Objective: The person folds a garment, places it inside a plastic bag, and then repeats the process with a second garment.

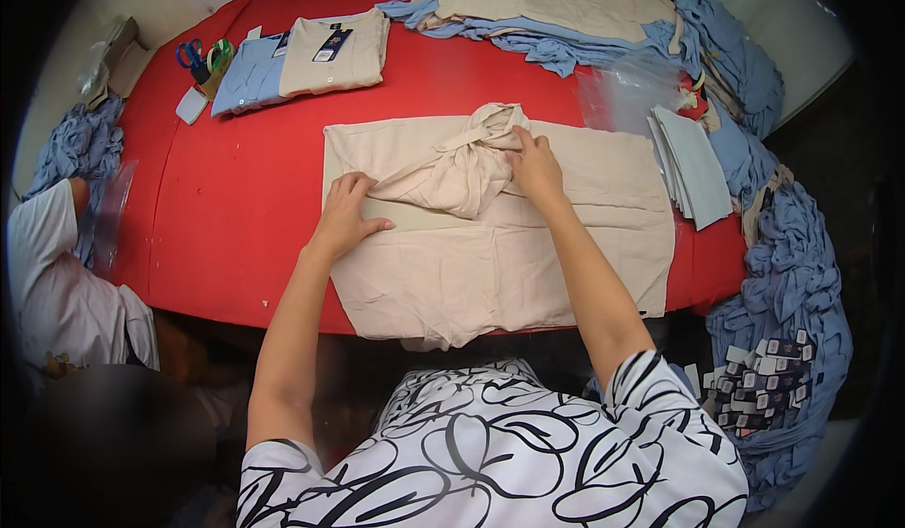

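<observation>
A beige garment (424, 273) lies on the red-covered table in front of me, its lower edge hanging over the near side. Part of it, probably a sleeve, is twisted into a loose bunch (462, 174) on top. My left hand (347, 215) rests at the garment's left edge, thumb spread from the fingers, fingertips by a fold. On the right side of the bunch, my right hand (537, 168) pinches the cloth between thumb and fingers.
Folded blue and beige shirts with tags (306, 55) lie at the back left beside a scissors holder (209, 71). Garments are heaped at the back (556, 5). White sheets (690, 165) lie right; tags (764, 377) sit on blue cloth. Another person's sleeve (75, 292) is at left.
</observation>
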{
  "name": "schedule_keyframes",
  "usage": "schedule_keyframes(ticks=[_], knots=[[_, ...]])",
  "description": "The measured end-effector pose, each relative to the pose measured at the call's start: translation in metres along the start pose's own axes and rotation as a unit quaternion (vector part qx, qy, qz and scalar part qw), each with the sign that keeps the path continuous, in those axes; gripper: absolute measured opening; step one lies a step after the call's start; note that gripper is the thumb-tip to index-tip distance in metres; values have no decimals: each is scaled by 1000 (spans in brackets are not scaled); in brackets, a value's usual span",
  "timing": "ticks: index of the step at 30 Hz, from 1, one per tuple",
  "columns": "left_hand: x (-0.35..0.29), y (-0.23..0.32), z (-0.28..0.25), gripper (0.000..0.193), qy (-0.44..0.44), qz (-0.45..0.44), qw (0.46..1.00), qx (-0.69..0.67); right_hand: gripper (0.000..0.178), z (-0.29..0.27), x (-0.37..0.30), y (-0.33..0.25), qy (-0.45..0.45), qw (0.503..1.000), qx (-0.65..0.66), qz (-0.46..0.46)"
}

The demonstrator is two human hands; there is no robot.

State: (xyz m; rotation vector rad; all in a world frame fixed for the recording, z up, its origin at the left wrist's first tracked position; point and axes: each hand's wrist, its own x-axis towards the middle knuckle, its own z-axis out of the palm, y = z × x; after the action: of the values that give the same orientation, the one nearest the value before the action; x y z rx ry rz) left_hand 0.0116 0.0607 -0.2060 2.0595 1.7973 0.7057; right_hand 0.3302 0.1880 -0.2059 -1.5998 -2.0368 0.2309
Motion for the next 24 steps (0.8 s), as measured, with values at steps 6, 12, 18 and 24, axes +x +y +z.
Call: schedule_keyframes(ticks=[6, 12, 18, 24], knots=[[-3, -6, 3, 70, -2, -24, 1000, -12, 27, -20, 19, 20, -45, 995, 61, 65], [2, -2, 2, 69, -9, -47, 997, -53, 36, -35, -37, 17, -56, 998, -27, 22], [-5, -9, 5, 74, 14, -27, 998, -54, 46, -59, -142, -70, -297, 914, 166, -220], [10, -19, -16, 54, -59, -136, 945, -292, 23, -18, -184, -82, -417, 809, 84, -406]])
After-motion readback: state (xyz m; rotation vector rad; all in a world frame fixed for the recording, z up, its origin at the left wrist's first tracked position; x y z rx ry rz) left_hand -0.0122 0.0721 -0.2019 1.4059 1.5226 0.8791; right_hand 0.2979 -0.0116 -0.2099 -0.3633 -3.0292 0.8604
